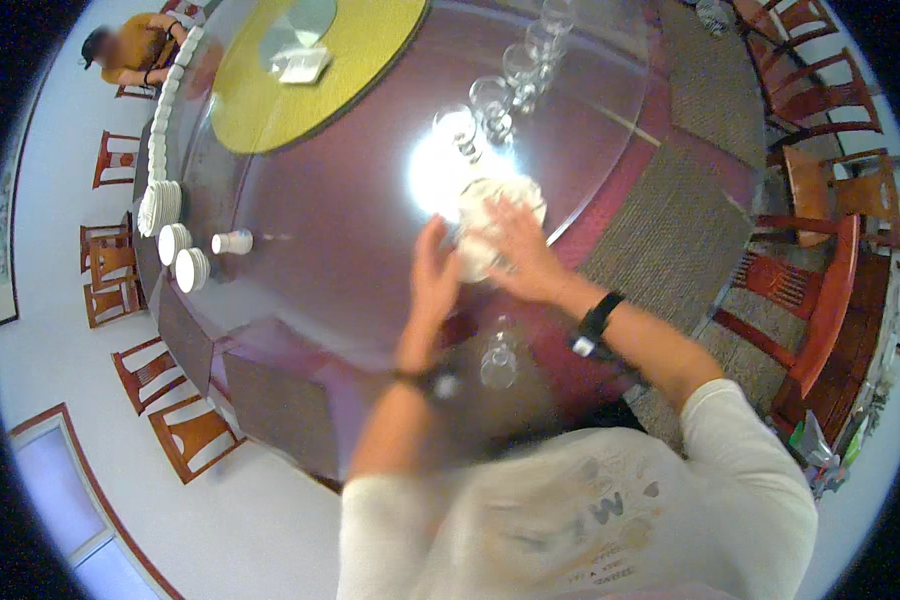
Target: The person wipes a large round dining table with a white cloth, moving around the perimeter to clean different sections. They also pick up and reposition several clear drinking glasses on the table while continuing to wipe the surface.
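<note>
My right hand [525, 251] is on a crumpled white cloth [521, 191], its fingers spread over the top and its thumb at the lower edge. The cloth rests on the glass-topped round table [330, 225], by the rim of the glass. To the left, my left hand [431, 281] is held beside the cloth with thumb and fingers apart and nothing clearly in it. Motion blurs both hands, and whether anything lies under the cloth is hidden. Nearer my body, a clear stemmed glass [499, 360] is on the table.
A row of stemmed glasses [491, 97] runs away beyond the cloth. At left are stacked white plates [161, 206], bowls [191, 270] and paper cups [232, 241]. A yellow turntable [270, 112] carries a white packet [300, 64]. Wooden chairs [787, 292] surround the table; a person [142, 45] leans over its far side.
</note>
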Tool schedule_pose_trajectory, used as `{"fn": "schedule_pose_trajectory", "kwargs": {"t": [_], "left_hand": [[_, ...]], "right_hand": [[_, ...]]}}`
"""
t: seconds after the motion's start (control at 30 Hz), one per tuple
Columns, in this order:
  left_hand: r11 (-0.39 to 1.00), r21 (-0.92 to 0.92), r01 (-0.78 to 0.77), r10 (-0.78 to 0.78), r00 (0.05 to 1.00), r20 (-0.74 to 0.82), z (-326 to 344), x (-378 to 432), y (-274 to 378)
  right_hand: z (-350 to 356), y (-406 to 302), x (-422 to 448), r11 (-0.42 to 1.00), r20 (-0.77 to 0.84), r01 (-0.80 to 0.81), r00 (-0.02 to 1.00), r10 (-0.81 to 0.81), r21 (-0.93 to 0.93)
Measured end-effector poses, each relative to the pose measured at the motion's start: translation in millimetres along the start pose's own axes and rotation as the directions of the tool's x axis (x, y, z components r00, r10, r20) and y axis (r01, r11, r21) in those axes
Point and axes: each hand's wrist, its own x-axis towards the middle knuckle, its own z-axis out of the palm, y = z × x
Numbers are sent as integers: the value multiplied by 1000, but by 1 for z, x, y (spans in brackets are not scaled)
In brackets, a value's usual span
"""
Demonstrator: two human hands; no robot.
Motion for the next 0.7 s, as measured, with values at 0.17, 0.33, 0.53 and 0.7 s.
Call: {"fn": "schedule_pose_trajectory", "kwargs": {"t": [0.17, 0.33, 0.53, 0.7], "left_hand": [[947, 207, 244, 3, 640, -768, -61, -122, 0], [443, 494, 748, 302, 394, -868, -101, -268, -153], [166, 350, 922, 441, 248, -863, -49, -246, -156], [153, 334, 930, 395, 252, -883, -50, -239, -162]], "right_hand": [[31, -7, 12, 974, 120, 29, 993, -2, -224], [18, 28, 3, 961, 223, 192, 964, -147, -199], [-79, 110, 19, 930, -224, -172, 969, 101, -324], [-29, 144, 14, 867, -393, -316, 906, 156, -385]]}}
